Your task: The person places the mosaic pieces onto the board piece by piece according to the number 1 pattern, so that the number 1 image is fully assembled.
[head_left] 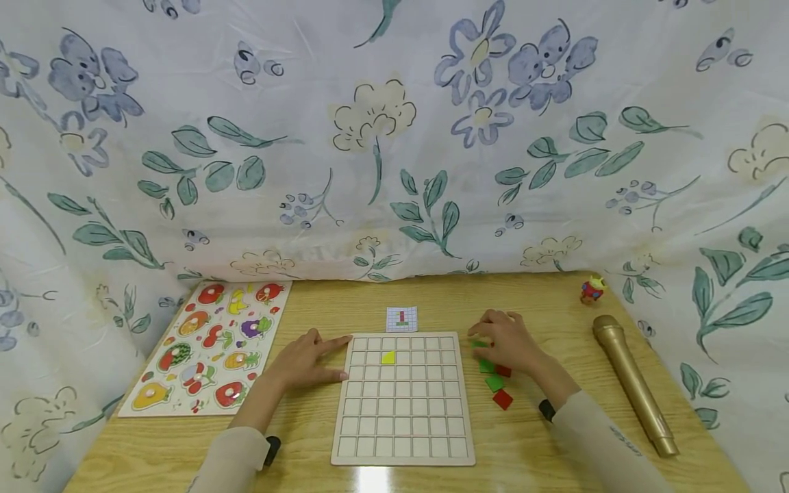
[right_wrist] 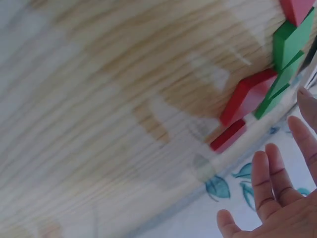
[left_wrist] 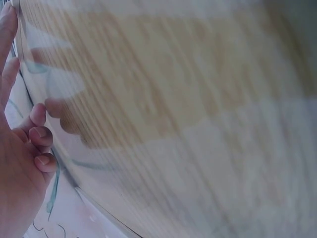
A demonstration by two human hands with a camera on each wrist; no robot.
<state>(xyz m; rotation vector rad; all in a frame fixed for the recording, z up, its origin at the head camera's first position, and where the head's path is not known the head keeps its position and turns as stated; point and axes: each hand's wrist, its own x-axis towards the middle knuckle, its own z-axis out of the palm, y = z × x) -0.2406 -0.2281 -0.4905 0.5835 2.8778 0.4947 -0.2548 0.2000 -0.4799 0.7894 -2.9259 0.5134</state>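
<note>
A pale wooden grid board (head_left: pixel 403 467) lies flat on the table, with one yellow piece (head_left: pixel 388 357) in a cell near its upper left. At the board's left edge is my left hand (head_left: pixel 302 364), index finger and thumb stretched out to the rim. The left wrist view shows its other fingers curled toward the palm. My right hand (head_left: pixel 508 344) reaches over a group of small tiles to the right of the board. Among these are a green tile (head_left: pixel 494 383) and a red tile (head_left: pixel 502 399); others are partly hidden under the hand. Its fingers look loosely spread in the right wrist view.
Behind the board lies a small pattern card (head_left: pixel 394 320) with a red and green figure. A fruit puzzle board (head_left: pixel 212 370) lies at left. To the right are a gold microphone (head_left: pixel 635 387) and a small toy figure (head_left: pixel 592 290). Floral cloth (head_left: pixel 382 171) hangs around the table.
</note>
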